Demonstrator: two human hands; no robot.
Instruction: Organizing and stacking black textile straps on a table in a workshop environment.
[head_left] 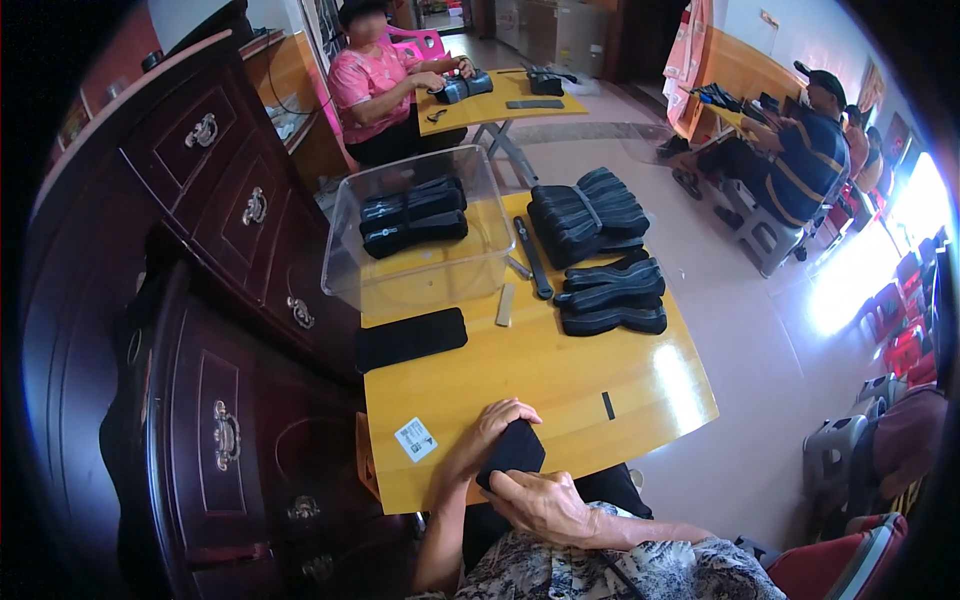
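My left hand (488, 430) rests along the far side of a black flat piece (517, 448) at the table's near edge, its fingers curled over the end. With bent fingers and thumb, my right hand (548, 505) pinches the near end of the same piece. The piece looks like a padded fabric strip; its exact kind is unclear, and part of it lies under my fingers. Left of my hands a white printed label (416, 439) lies on the yellow table (540, 375). To their right lies a short black strip (607, 405).
A clear plastic bin (425, 285) holds black bundles. Right of it lie a long black tool (532, 258), a beige strip (506, 305), a banded black stack (588, 215) and loose waisted pieces (610, 300). A black pad (412, 340) lies nearer. Dark drawers (250, 260) stand left; people work beyond.
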